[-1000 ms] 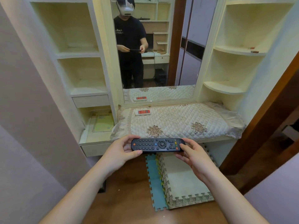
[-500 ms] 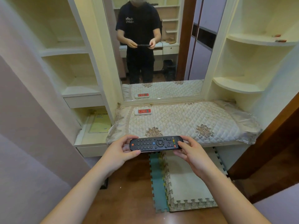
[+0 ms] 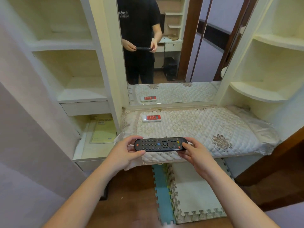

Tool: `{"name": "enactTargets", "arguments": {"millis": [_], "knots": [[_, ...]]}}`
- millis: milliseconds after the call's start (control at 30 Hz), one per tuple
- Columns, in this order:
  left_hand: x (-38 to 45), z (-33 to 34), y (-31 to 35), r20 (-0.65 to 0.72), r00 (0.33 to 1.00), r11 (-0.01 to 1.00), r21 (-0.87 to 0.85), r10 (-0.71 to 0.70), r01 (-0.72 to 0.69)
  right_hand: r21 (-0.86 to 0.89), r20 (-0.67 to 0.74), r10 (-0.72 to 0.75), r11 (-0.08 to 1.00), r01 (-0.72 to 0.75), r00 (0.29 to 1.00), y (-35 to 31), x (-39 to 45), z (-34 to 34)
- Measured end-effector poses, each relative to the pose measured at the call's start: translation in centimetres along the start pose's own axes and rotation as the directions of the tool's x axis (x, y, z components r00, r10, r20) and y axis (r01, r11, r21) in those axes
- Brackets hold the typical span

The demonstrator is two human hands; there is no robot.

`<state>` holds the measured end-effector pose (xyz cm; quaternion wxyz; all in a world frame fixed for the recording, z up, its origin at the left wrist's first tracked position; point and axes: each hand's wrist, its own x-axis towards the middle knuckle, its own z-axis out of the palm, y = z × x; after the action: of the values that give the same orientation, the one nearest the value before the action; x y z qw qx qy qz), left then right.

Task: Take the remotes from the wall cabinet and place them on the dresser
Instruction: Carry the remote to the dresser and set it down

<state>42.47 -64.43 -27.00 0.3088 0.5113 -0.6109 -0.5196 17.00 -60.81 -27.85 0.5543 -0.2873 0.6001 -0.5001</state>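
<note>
Underfoot, foam puzzle mats (image 3: 194,195) on wooden floor. Just above, left hand (image 3: 122,152) and right hand (image 3: 195,153) each pinching one end of black remote (image 3: 160,144), held level over front edge of dresser (image 3: 205,129) with quilted cover. Farther back, white remote with red face (image 3: 151,118) lying on cover near mirror (image 3: 172,51). Leftward, yellow notebook (image 3: 102,130) in low side shelf.
</note>
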Motion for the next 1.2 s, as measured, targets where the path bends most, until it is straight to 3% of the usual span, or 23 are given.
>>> {"name": "enactTargets", "arguments": {"millis": [267, 600, 1200], "knots": [[4.9, -5.4, -1.5, 0.045, 0.999, 1.0, -0.005, 0.002, -0.002, -0.024, -0.043, 0.008, 1.0, -0.009, 0.999, 0.0, 4.0, 5.0], [9.3, -6.6, -3.0, 0.062, 0.998, 0.999, 0.038, -0.031, 0.029, -0.049, -0.074, 0.027, 0.998, -0.03, 0.997, 0.0, 8.5, 6.4], [25.7, 1.0, -6.9, 0.015, 0.971, 0.962, 0.137, -0.24, 0.236, -0.064, -0.093, 0.208, 0.975, -0.215, 0.974, 1.8, 24.3, 0.0]]}}
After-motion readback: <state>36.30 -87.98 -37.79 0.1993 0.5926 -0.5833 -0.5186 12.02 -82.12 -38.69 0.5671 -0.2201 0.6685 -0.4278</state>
